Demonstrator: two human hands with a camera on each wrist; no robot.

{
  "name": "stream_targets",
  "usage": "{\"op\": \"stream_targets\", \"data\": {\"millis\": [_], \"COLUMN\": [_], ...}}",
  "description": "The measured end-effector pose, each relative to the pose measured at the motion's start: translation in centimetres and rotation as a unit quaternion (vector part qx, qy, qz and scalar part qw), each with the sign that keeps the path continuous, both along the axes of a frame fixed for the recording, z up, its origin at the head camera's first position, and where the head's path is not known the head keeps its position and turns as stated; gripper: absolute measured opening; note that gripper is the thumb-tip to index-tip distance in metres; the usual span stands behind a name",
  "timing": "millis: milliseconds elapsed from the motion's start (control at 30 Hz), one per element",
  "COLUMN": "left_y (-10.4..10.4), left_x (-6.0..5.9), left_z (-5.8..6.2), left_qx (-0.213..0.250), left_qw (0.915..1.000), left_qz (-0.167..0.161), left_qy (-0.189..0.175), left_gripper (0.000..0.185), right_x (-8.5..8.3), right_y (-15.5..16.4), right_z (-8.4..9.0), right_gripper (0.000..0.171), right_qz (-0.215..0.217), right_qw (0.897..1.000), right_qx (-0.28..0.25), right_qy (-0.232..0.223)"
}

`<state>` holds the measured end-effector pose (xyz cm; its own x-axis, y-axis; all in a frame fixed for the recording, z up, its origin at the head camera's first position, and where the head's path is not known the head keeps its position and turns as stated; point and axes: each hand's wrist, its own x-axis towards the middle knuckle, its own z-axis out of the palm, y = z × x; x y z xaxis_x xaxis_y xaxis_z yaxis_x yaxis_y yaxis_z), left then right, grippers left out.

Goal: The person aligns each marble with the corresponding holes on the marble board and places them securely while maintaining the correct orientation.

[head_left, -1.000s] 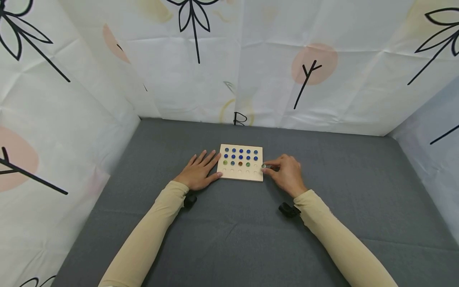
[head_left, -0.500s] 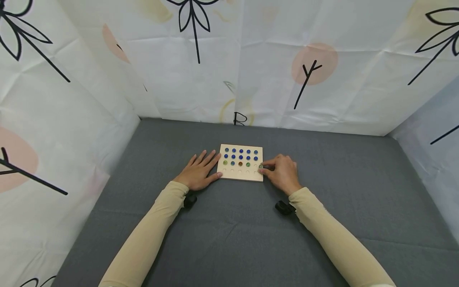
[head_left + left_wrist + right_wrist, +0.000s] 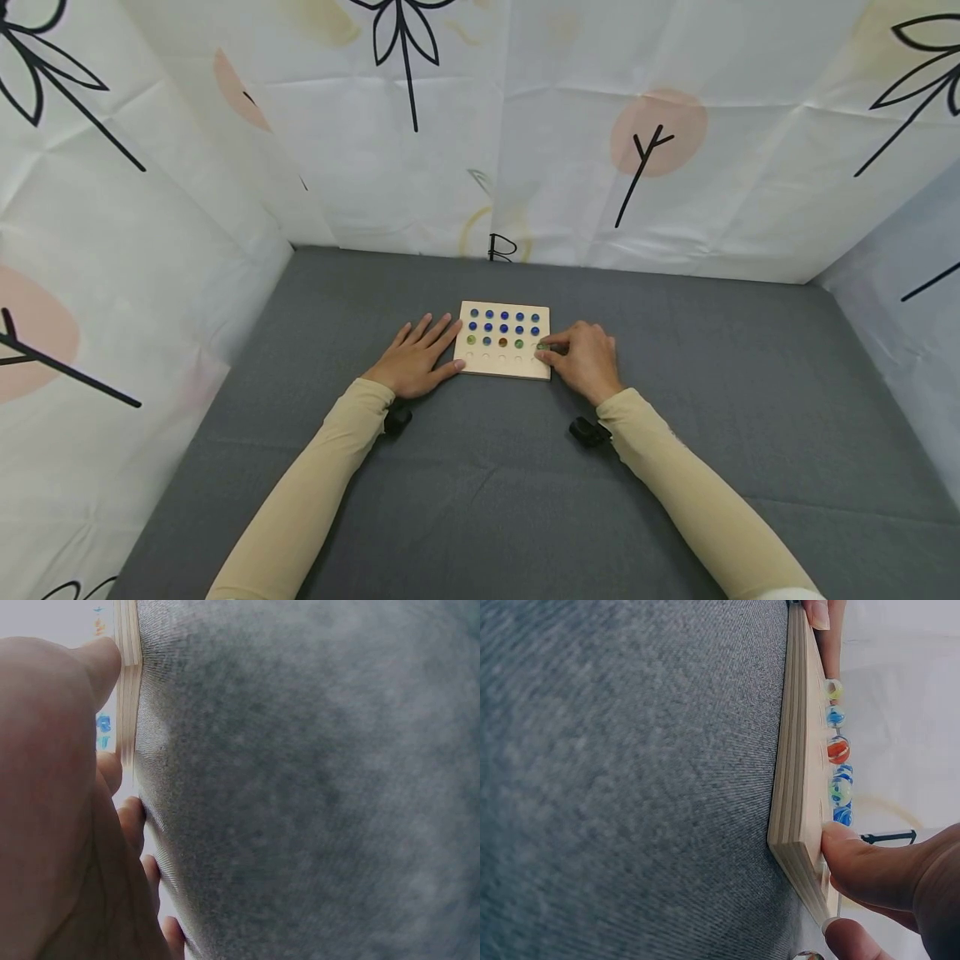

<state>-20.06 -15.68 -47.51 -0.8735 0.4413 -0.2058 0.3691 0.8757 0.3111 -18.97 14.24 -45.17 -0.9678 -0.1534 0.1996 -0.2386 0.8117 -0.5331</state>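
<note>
A light wooden board (image 3: pixel 495 369) with rows of round hollows lies on the grey cloth. Blue marbles (image 3: pixel 505 328) fill its two back rows; in the third row sit a yellow-green marble (image 3: pixel 471 340), a blue one, an orange-brown marble (image 3: pixel 503 342) and a green marble (image 3: pixel 519 343). My left hand (image 3: pixel 411 364) lies with fingers spread, its thumb and index fingertip touching the board's left edge. My right hand (image 3: pixel 592 360) pinches a greenish marble (image 3: pixel 543 346) between thumb and index finger at the third row's right end. The fingers partly hide it.
Grey cloth (image 3: pixel 480 500) covers the table, and a patterned white sheet (image 3: pixel 555 192) rises behind and at both sides. A shiny clear round thing (image 3: pixel 808 955) shows at the bottom edge of the right wrist view, mostly cut off.
My right hand has moved left with the pinched marble, from beside the board's right edge to over the third row's right end. The left hand has stayed still.
</note>
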Motion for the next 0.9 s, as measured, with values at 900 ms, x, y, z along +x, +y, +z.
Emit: {"op": "stream_targets", "data": {"millis": [900], "left_y": [0.03], "left_x": [0.2], "left_z": [0.26], "left_qx": [0.003], "left_qw": [1.0], "left_qz": [0.003], "left_qy": [-0.001], "left_gripper": [0.076], "right_x": [-0.16], "right_y": [-0.71], "right_z": [0.09], "right_gripper": [0.021], "right_qz": [0.001], "right_qw": [1.0], "right_qx": [0.002], "right_qy": [-0.005]}}
